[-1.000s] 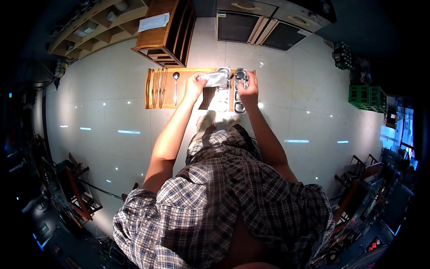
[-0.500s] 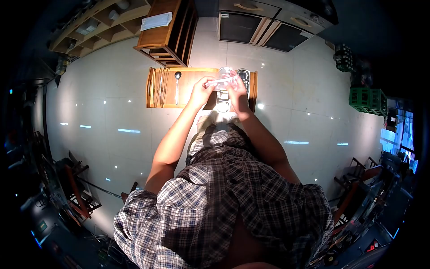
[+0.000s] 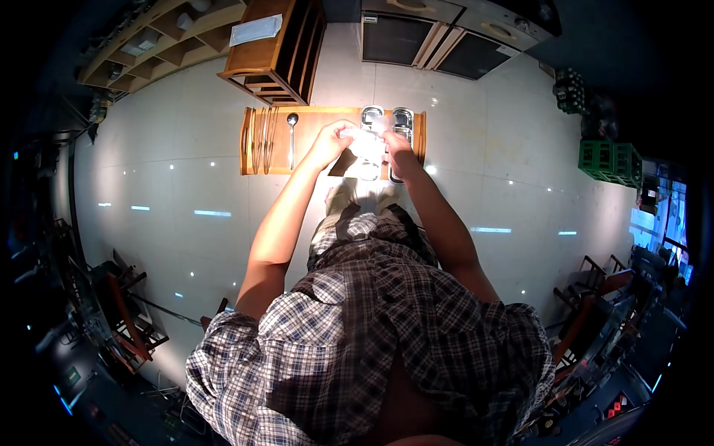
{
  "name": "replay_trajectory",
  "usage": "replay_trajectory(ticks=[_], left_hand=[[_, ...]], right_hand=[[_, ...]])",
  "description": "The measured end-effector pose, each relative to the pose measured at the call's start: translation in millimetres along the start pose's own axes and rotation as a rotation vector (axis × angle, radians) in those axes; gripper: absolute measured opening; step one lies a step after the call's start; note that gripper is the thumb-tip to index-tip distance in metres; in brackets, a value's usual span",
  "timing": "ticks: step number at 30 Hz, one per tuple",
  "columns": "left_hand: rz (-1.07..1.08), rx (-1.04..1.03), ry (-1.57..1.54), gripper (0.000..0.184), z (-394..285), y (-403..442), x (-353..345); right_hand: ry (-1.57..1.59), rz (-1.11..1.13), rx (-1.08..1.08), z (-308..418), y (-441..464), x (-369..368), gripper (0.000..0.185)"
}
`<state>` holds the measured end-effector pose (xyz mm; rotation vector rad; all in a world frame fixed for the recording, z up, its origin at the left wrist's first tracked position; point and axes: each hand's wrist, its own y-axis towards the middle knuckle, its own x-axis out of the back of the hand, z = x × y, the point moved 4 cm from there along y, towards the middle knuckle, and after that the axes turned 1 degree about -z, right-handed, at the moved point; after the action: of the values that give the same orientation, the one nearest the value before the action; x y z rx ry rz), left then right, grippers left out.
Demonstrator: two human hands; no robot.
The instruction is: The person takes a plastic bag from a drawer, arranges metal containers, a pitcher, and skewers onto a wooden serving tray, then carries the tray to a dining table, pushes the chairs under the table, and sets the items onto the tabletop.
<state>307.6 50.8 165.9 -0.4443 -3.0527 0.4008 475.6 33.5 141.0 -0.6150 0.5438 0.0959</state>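
Between my hands is a thin, pale, see-through plastic piece [image 3: 367, 144], its exact kind washed out by glare. My left hand [image 3: 331, 146] pinches its left side, and my right hand [image 3: 398, 147] grips its right side. Below and beyond them, shiny metal containers [image 3: 402, 119] stand at the right end of a wooden tray [image 3: 311, 121]. The plastic hides part of the containers. Left of my left hand, a metal spoon [image 3: 291, 141] with a round bowl lies lengthwise on the tray. Several thin, curved items [image 3: 266, 141] fill the tray's left end.
A wooden rack [image 3: 274, 56] with a pale packet [image 3: 256, 30] on top stands beyond the tray. Shelves are at the far left and dark-fronted cabinets [image 3: 398, 41] at the back. A green crate [image 3: 610, 162] is at the right, with chairs [image 3: 134, 312] on both sides behind me.
Both hands have come slightly nearer my body, and the plastic piece now looks more spread out between them. More of the metal containers shows beyond it.
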Motion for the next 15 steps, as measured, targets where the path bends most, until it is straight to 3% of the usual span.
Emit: replay_trajectory(ticks=[3, 6, 8, 10, 12, 15], left_hand=[[0.032, 0.015, -0.054, 0.022, 5.5, 0.3, -6.9], [0.102, 0.015, -0.080, 0.029, 13.3, 1.5, -12.2], [0.081, -0.058, -0.061, 0.034, 17.2, 5.8, -18.6], [0.060, -0.131, -0.040, 0.040, 3.3, 2.9, -24.1], [0.085, 0.063, -0.070, 0.049, -1.3, -2.3, -28.2], [0.220, 0.075, 0.031, 0.050, 9.2, 1.8, -34.9]], right_hand=[[-0.104, -0.050, -0.063, -4.7, -1.6, 5.5, 0.016], [-0.190, -0.182, 0.240, -2.8, -3.6, 7.2, 0.006], [-0.189, -0.240, 0.272, -4.4, -3.4, 12.8, 0.008], [-0.449, -0.182, 0.325, -2.8, -5.8, 13.5, 0.012], [-0.524, -0.149, 0.302, -6.0, -2.2, 21.0, 0.016], [-0.654, 0.184, 0.105, -18.7, 6.6, 30.4, 0.014]])
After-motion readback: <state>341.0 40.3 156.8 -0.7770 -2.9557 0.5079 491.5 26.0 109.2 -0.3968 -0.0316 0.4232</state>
